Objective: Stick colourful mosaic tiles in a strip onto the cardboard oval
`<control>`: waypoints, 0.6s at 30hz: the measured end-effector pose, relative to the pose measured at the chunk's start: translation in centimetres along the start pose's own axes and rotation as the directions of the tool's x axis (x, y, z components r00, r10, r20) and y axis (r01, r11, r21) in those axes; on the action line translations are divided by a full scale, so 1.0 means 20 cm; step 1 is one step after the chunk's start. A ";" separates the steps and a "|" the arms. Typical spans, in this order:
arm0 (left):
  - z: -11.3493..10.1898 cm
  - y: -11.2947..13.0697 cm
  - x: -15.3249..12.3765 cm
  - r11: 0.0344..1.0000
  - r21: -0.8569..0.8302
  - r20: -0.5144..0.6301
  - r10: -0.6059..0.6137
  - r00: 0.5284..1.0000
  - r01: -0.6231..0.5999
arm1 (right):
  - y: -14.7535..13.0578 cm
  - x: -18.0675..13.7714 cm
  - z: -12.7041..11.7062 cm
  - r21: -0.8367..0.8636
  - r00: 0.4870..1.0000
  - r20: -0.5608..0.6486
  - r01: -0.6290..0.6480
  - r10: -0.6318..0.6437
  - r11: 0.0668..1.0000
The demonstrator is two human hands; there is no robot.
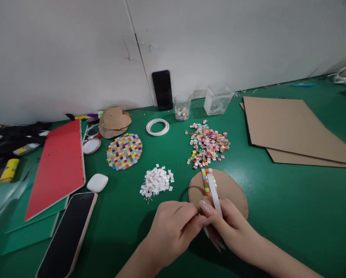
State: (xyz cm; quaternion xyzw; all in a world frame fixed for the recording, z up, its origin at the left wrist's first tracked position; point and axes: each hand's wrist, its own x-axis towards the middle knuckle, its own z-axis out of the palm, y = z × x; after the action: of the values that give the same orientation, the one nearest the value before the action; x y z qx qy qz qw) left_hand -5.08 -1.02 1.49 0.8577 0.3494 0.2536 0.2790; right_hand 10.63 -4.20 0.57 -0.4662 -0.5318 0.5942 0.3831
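Note:
A round cardboard disc (230, 191) lies on the green table in front of me, with a short column of coloured mosaic tiles (206, 181) stuck on it. A white strip (215, 193) lies along that column. My right hand (227, 227) is closed on the strip's near end. My left hand (173, 229) is closed in a pinch against the right hand's fingertips at the disc's near edge; what it pinches is hidden. Beyond the disc lie a pile of coloured tiles (207, 144) and a pile of white tiles (157, 181).
A finished mosaic disc (125, 151), white ring (157, 126), glass cup (182, 106), clear box (217, 100) and upright phone (162, 90) stand farther back. Cardboard sheets (294, 127) lie right. At left: red board (58, 166), white case (97, 182), phone (68, 235).

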 end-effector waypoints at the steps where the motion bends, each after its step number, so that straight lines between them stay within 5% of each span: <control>1: -0.02 0.00 0.00 0.999 -0.034 -0.032 -0.043 0.999 0.042 | -0.01 -0.01 -0.01 0.051 1.000 0.026 -0.017 0.016 0.999; 5: -0.07 -0.01 0.02 0.933 -0.282 -0.174 -0.281 0.944 0.226 | -0.06 -0.04 -0.05 0.178 0.978 0.205 -0.079 0.042 0.981; 8: -0.08 -0.01 0.02 0.838 -0.428 -0.118 -0.423 0.899 0.338 | -0.09 -0.04 -0.08 0.151 0.928 0.366 -0.138 0.074 0.979; 13: -0.06 -0.02 0.02 0.907 -0.279 0.198 -0.268 0.943 0.317 | -0.08 -0.04 -0.07 0.123 0.872 0.468 -0.223 0.141 0.967; 15: -0.04 -0.03 0.02 0.942 -0.185 0.199 -0.243 0.950 0.279 | -0.07 -0.04 -0.06 0.119 0.853 0.494 -0.260 0.170 0.958; 18: -0.03 -0.05 0.02 0.961 -0.049 0.039 -0.272 0.962 0.274 | -0.07 -0.03 -0.05 0.094 0.885 0.434 -0.227 0.165 0.969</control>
State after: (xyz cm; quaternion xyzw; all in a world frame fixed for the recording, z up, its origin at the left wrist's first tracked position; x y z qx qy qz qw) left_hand -5.76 0.01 1.39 0.7976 0.4527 0.2083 0.3399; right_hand 11.80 -4.33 2.08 -0.3490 -0.5085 0.7532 0.2288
